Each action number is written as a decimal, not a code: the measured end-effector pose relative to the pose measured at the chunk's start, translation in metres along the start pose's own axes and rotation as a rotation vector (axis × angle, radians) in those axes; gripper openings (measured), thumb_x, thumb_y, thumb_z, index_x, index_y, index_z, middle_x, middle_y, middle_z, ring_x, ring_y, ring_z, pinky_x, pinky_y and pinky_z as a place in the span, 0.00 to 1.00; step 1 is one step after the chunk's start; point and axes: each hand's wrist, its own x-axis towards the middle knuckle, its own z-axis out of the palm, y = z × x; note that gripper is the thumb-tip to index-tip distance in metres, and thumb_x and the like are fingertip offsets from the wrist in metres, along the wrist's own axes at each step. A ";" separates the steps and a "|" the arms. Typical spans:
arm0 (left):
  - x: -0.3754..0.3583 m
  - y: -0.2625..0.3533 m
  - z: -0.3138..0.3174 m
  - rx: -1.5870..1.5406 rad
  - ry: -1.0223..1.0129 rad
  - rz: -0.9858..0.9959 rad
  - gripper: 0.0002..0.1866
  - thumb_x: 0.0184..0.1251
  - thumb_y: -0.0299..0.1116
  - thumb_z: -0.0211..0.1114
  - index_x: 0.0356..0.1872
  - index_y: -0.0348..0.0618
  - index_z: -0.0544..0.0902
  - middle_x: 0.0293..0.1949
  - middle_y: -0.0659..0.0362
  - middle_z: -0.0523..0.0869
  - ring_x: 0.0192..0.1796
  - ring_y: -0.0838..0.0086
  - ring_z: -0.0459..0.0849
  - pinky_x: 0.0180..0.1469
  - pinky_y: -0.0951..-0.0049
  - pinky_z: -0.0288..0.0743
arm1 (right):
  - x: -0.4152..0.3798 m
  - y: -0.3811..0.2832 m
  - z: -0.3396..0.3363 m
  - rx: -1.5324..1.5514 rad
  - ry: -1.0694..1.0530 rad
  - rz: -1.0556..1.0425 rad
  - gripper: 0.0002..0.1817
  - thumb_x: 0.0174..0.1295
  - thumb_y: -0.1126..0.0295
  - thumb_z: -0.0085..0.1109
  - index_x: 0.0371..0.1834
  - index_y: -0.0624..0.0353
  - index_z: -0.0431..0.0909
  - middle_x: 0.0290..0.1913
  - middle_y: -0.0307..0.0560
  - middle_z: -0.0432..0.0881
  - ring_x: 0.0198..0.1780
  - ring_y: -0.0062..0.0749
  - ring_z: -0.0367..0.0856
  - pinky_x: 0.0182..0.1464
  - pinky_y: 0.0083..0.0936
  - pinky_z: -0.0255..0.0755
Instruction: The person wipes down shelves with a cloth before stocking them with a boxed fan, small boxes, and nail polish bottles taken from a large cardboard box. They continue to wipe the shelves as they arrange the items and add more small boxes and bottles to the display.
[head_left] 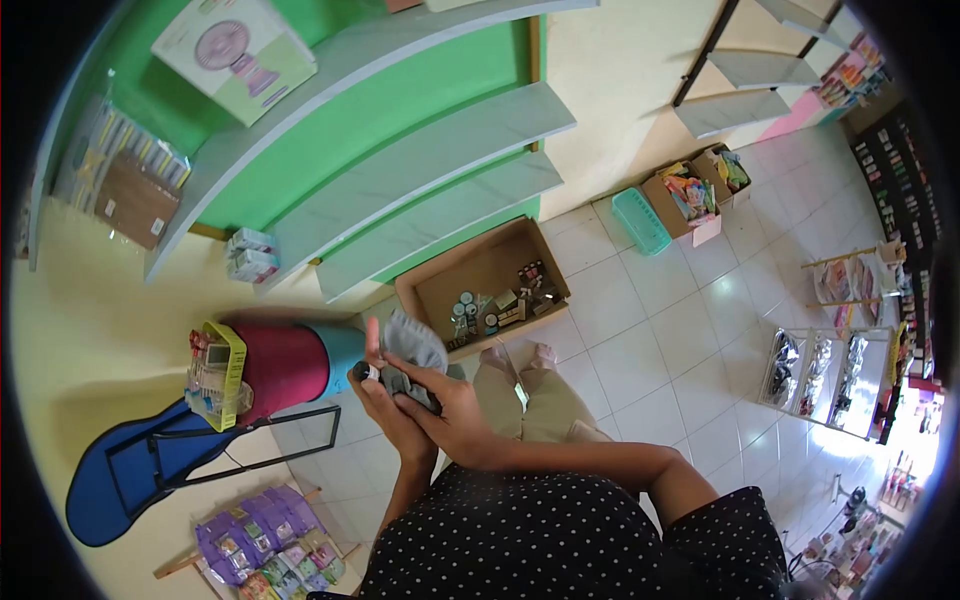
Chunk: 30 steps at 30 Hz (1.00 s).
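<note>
Both my hands are close together in front of my body. My left hand [398, 420] is closed around a small bottle-like item with a black cap [366, 371], most of it hidden by the fingers. One finger of that hand points up. My right hand [455, 408] presses against it from the right, its fingers closed on a crumpled grey cloth [415, 342]. Part of the cloth hangs out beyond the fingers, and part is bunched between the palms. Beyond the hands, a cardboard box [430, 290] on the floor holds several small jars and boxed items.
Marbled shelves [420, 165] on a green wall carry a fan box [235, 55] and small white boxes [252, 255]. On the left are a red bin [280, 365] with a yellow basket [236, 370] and a blue folding chair [125, 470]. A turquoise basket [641, 222] lies ahead.
</note>
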 end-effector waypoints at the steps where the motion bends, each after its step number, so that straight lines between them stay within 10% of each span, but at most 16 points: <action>1: -0.002 -0.003 -0.009 -0.077 -0.009 -0.025 0.28 0.66 0.52 0.32 0.55 0.39 0.59 0.62 0.50 0.58 0.42 0.77 0.71 0.42 0.78 0.67 | -0.001 0.000 0.006 0.069 0.021 0.040 0.21 0.52 0.71 0.56 0.50 0.62 0.69 0.36 0.53 0.78 0.35 0.36 0.78 0.40 0.22 0.68; 4: -0.004 0.001 -0.021 -0.210 -0.014 -0.103 0.27 0.65 0.55 0.35 0.50 0.42 0.62 0.61 0.50 0.58 0.41 0.79 0.71 0.39 0.80 0.67 | 0.003 0.002 0.010 0.170 -0.093 0.260 0.18 0.53 0.70 0.57 0.47 0.64 0.70 0.34 0.45 0.77 0.37 0.20 0.73 0.40 0.20 0.69; 9: -0.009 -0.015 -0.047 -0.466 -0.030 -0.248 0.22 0.64 0.54 0.38 0.38 0.43 0.63 0.62 0.51 0.56 0.42 0.78 0.72 0.42 0.79 0.68 | 0.006 0.003 0.020 0.202 -0.168 0.275 0.17 0.52 0.70 0.59 0.44 0.65 0.70 0.35 0.42 0.76 0.36 0.19 0.73 0.40 0.18 0.69; 18: 0.007 0.015 -0.068 0.086 -0.029 0.006 0.17 0.65 0.40 0.45 0.47 0.37 0.66 0.45 0.52 0.75 0.45 0.75 0.72 0.49 0.75 0.65 | 0.024 0.012 0.032 0.275 -0.257 0.133 0.18 0.49 0.73 0.61 0.43 0.65 0.69 0.36 0.43 0.76 0.35 0.19 0.73 0.39 0.18 0.69; 30: 0.011 0.038 -0.068 -0.111 0.003 -0.199 0.12 0.54 0.26 0.59 0.40 0.36 0.71 0.34 0.57 0.78 0.40 0.75 0.75 0.45 0.78 0.67 | 0.028 0.008 0.020 0.102 -0.412 0.196 0.16 0.54 0.64 0.57 0.40 0.66 0.72 0.28 0.44 0.76 0.30 0.22 0.72 0.34 0.22 0.68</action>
